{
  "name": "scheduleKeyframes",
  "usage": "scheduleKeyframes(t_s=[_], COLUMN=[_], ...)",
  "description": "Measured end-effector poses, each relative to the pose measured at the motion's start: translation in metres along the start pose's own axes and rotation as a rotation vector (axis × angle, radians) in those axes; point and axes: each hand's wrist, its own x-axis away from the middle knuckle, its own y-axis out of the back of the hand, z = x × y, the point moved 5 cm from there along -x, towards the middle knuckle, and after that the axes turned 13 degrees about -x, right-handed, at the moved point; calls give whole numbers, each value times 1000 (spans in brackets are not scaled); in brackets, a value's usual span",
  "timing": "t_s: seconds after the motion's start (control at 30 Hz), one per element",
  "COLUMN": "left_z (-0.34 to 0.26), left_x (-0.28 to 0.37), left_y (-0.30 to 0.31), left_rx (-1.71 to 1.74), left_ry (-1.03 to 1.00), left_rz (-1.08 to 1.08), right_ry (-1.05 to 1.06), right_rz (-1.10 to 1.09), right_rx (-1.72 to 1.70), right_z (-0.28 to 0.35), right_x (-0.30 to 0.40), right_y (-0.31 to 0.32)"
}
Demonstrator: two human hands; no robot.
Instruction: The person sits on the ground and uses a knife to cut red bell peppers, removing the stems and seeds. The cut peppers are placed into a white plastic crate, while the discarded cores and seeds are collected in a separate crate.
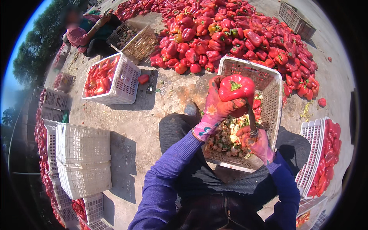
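Note:
My left hand, in a pink flowered glove, holds a red bell pepper with its green stem facing up. In my right hand, gloved likewise, is the handle of a knife, its blade pointing up against the pepper's near side. Where the tip lies is hidden. Below both hands, between my knees, a plastic crate holds many cut pepper cores and some red pieces.
A large heap of red peppers lies beyond the crate. White crates of peppers stand left and right. Empty crates are stacked at left. Another person sits at the upper left beside a crate of cores.

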Motion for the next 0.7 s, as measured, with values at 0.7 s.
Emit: scheduleKeyframes(t_s=[0.7], left_z=[29], left_x=[14], left_y=[-22], left_rx=[-6], left_ry=[213], left_rz=[242], right_ry=[139], right_rz=[-240], right_rx=[94], right_z=[61], right_x=[-29], right_y=[7])
